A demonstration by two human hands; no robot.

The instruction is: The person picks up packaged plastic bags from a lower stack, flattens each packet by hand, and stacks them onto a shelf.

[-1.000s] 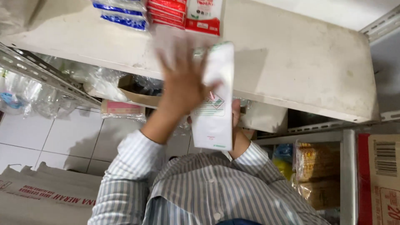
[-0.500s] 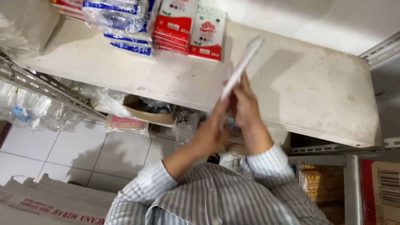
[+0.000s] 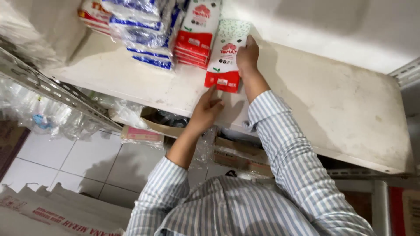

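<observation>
A flat white and red packet (image 3: 226, 54) lies on the white shelf (image 3: 332, 100), beside a stack of like packets (image 3: 197, 32). My right hand (image 3: 247, 56) rests on the packet's right edge, fingers curled over it. My left hand (image 3: 208, 109) touches the packet's near red end with its fingertips. Both arms wear striped blue and white sleeves.
Blue and white plastic packs (image 3: 146, 30) are stacked left of the red packets. A metal shelf rail (image 3: 48, 85) runs at the left with clear bags (image 3: 26, 118) under it. Cardboard boxes (image 3: 238, 153) sit below the shelf. A cardboard carton (image 3: 48, 214) stands on the tiled floor.
The packet was held up on edge in both hands above the shelf; now it lies flat on the shelf next to the red stack, with both hands on it.
</observation>
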